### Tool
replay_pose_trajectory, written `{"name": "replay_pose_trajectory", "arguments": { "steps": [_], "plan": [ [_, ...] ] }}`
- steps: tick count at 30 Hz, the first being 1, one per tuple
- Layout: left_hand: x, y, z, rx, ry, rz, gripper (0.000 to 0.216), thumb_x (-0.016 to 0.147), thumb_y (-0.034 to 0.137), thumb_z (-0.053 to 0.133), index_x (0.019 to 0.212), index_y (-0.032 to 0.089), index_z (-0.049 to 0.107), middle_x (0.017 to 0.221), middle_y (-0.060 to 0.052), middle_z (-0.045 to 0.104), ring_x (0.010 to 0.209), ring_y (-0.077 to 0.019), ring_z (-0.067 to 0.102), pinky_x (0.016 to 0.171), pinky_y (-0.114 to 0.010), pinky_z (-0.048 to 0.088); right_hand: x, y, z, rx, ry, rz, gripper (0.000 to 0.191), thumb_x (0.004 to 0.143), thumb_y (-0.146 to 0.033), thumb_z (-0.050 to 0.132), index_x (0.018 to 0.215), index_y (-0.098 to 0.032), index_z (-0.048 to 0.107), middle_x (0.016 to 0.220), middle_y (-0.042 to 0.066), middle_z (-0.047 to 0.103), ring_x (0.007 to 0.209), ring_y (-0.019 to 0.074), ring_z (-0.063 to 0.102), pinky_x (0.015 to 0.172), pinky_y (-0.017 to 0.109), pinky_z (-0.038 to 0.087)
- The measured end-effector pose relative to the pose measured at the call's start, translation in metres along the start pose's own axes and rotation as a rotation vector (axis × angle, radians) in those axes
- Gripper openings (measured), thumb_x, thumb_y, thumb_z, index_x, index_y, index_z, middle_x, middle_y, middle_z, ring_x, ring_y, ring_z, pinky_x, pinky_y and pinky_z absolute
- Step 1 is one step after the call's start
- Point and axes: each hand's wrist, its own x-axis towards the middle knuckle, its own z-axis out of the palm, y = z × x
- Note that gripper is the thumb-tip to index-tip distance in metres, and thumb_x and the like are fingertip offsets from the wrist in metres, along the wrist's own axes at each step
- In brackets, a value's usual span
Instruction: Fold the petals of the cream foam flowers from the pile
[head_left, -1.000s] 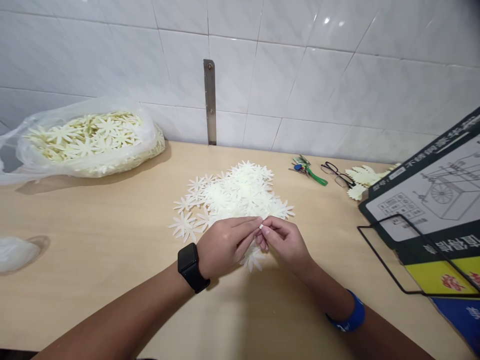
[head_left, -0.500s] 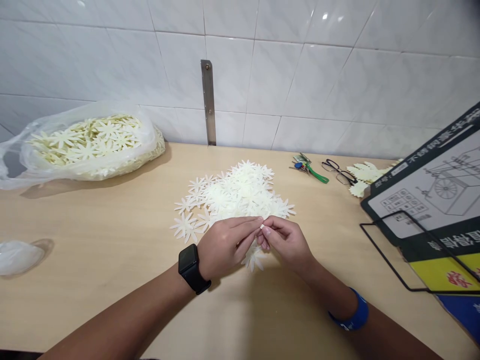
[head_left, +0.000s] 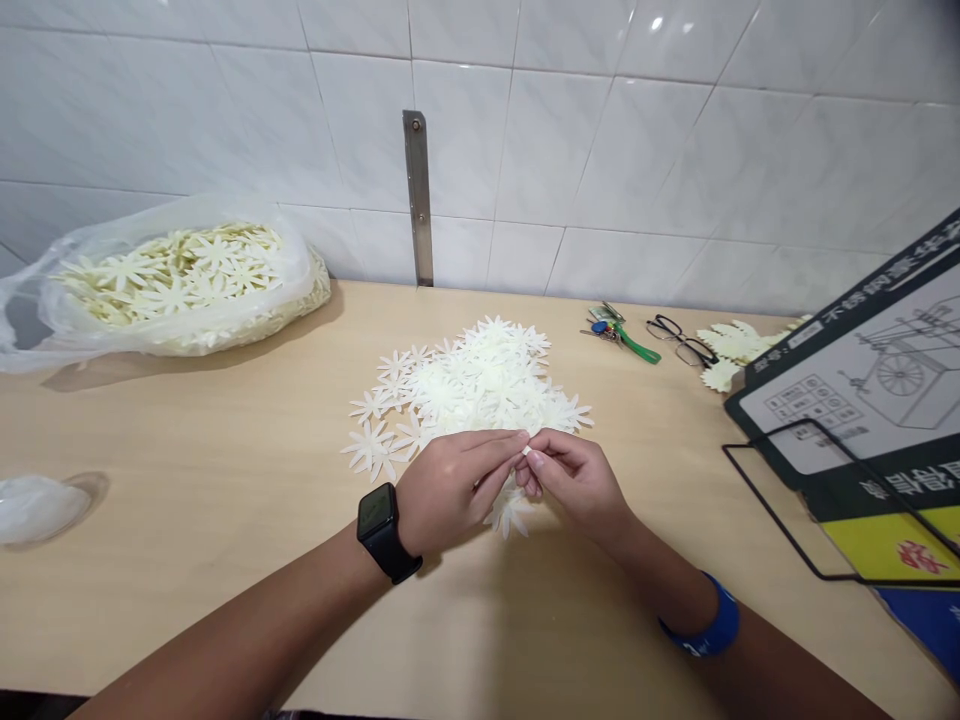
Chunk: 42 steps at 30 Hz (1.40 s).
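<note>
My left hand [head_left: 457,482] and my right hand [head_left: 576,482] meet fingertip to fingertip at the near edge of a heap of cream-white, flower-shaped cutouts [head_left: 484,385]. Both are closed in a pinch on one small pale piece [head_left: 526,450], which shows only as a tip. Its colour matches the flowers, but my fingers hide the rest. Just below the hands a flower cutout [head_left: 511,512] shows in part; whether it joins the pinched piece I cannot tell. A few single flowers [head_left: 371,448] lie spread at the heap's left side.
At the back left lies a clear plastic bag [head_left: 300,325] full of similar flowers. A crumpled translucent bag [head_left: 34,510] is at the left edge. Keys with a green strap [head_left: 637,345], glasses [head_left: 686,345], a printed box [head_left: 862,390] and a black wire frame [head_left: 780,535] occupy the right.
The view has shifted very slightly. Both hands keep the same pinch in the same place, and the heap looks unchanged.
</note>
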Motion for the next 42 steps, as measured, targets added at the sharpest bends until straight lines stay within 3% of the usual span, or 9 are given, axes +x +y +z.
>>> {"name": "replay_pose_trajectory", "arguments": {
  "steps": [20,23,28,31,37,42],
  "plan": [
    [-0.002,-0.002,0.002,-0.049,-0.023,-0.037,0.025,0.089,0.009,0.053,0.111,0.012,0.066,0.103,-0.01,0.074,0.092,-0.0159,0.071,0.083,-0.024,0.057,0.001,-0.001,0.001,-0.031,0.024,-0.004,0.017,0.086,-0.023,0.057,0.07,-0.017,0.061,0.061,0.0,0.06,0.052,0.0107,0.053,0.053,0.023,0.045],
    [-0.001,0.002,0.002,-0.128,-0.019,-0.178,0.021,0.089,0.014,0.056,0.105,0.014,0.07,0.098,-0.008,0.075,0.088,-0.0164,0.071,0.082,-0.025,0.056,0.001,-0.002,0.003,-0.052,0.043,-0.011,0.018,0.085,-0.022,0.056,0.069,-0.017,0.061,0.06,-0.001,0.058,0.053,0.0105,0.051,0.053,0.023,0.044],
    [0.007,0.007,0.0,-0.462,-0.002,-0.657,0.019,0.088,0.027,0.059,0.088,0.016,0.075,0.081,-0.004,0.076,0.076,-0.0156,0.069,0.068,-0.022,0.054,0.002,-0.003,0.003,-0.086,0.047,-0.004,0.016,0.084,-0.019,0.055,0.07,-0.017,0.061,0.063,-0.001,0.058,0.054,0.0106,0.05,0.054,0.024,0.043],
    [0.012,0.002,-0.003,-0.588,0.081,-0.845,0.02,0.083,0.032,0.065,0.084,0.014,0.075,0.084,-0.006,0.075,0.078,-0.0168,0.067,0.068,-0.023,0.055,0.002,-0.002,0.001,-0.1,0.047,0.016,0.016,0.084,-0.019,0.055,0.069,-0.017,0.06,0.061,-0.001,0.057,0.054,0.0106,0.049,0.053,0.024,0.042],
    [0.016,-0.022,-0.012,-0.729,0.262,-1.029,0.025,0.074,0.039,0.073,0.081,0.014,0.071,0.088,-0.005,0.071,0.082,-0.0157,0.064,0.072,-0.026,0.055,0.004,0.004,-0.003,-0.1,0.081,0.125,0.018,0.085,-0.026,0.057,0.07,-0.017,0.061,0.061,0.0,0.058,0.052,0.0103,0.048,0.05,0.023,0.04],
    [0.014,-0.042,-0.017,-0.813,0.313,-1.061,0.031,0.061,0.03,0.083,0.082,0.015,0.067,0.071,0.002,0.063,0.067,-0.0087,0.058,0.072,-0.024,0.052,0.005,0.005,-0.002,-0.103,0.103,0.166,0.019,0.084,-0.028,0.057,0.069,-0.017,0.059,0.06,-0.001,0.057,0.051,0.0101,0.047,0.048,0.023,0.039]
  ]
}}
